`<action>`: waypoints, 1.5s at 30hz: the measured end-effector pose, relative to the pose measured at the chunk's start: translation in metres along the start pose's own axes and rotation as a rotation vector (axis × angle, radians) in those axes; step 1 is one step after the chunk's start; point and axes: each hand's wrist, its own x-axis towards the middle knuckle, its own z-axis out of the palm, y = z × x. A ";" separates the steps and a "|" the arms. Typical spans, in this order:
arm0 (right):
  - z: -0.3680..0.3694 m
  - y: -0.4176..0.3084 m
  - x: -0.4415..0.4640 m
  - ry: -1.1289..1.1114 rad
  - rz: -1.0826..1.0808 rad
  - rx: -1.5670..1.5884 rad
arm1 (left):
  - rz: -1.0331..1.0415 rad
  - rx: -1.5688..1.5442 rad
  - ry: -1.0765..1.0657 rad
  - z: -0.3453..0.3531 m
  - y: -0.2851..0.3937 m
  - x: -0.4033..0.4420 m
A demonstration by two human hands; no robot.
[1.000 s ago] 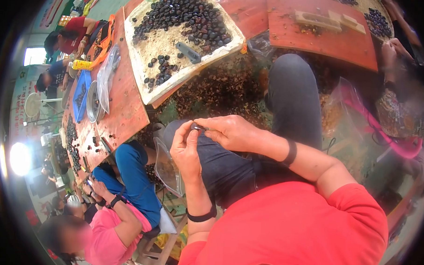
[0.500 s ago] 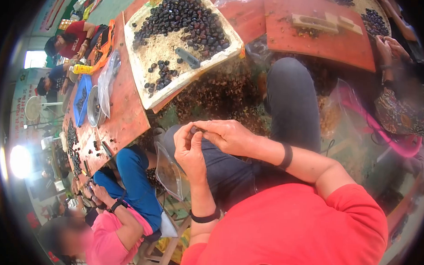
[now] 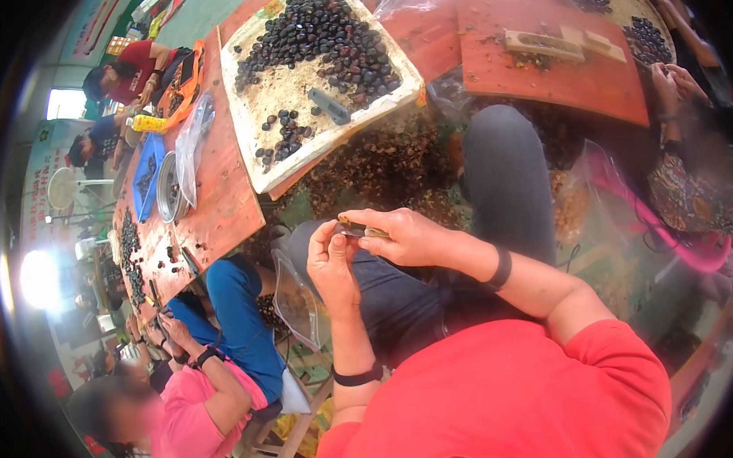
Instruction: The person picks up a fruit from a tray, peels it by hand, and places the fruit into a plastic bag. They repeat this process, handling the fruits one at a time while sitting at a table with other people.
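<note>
Over my lap, my left hand (image 3: 333, 278) is closed in a pinch on a small dark round nut-like piece (image 3: 349, 228). My right hand (image 3: 411, 237) meets it from the other side, its fingers curled around a small tool with a tan handle (image 3: 374, 232). The tool's working end lies at the dark piece, and my fingers partly cover both. Beyond my hands, a white foam tray (image 3: 263, 177) holds a heap of similar dark round pieces (image 3: 317, 33). A grey-handled tool (image 3: 329, 106) rests inside that tray, near its front rim.
Red tabletops (image 3: 222, 200) carry a blue tray (image 3: 145, 177), a round metal pan (image 3: 170, 194), plastic bags and wooden blocks (image 3: 542, 45). Brown scraps (image 3: 377, 169) cover the floor. A person in pink (image 3: 207, 401) sits at left; another person's hands (image 3: 674, 82) are at right.
My right hand's fingers have shifted, and the tan-handled tool now shows between them. My left hand still pinches the dark piece. The view has swung slightly, moving the surroundings a little rightward.
</note>
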 end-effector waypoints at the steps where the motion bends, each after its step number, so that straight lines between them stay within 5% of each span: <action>1: -0.002 -0.002 0.000 0.000 -0.048 -0.066 | -0.008 -0.012 0.000 -0.001 0.000 0.000; 15: 0.011 0.009 -0.002 0.152 -0.165 -0.183 | 0.027 -0.042 -0.037 0.006 0.003 -0.001; 24: 0.018 0.018 -0.001 0.199 -0.197 0.019 | 0.055 0.019 -0.029 0.005 0.009 -0.001; 26: 0.016 0.016 -0.002 0.142 -0.012 0.172 | 0.047 -0.023 -0.055 0.003 0.008 -0.001; 32: 0.013 0.010 -0.001 0.068 0.163 0.238 | -0.001 -0.053 -0.017 0.004 0.002 -0.002; 36: 0.018 0.016 0.000 0.071 0.088 0.260 | 0.072 0.036 0.012 0.003 0.000 -0.002; 40: 0.005 0.010 0.004 0.164 0.283 0.380 | 0.027 -0.040 -0.021 0.001 0.002 0.000; 45: -0.002 0.003 0.004 0.042 -0.047 -0.050 | 0.004 -0.036 -0.030 0.002 0.003 0.002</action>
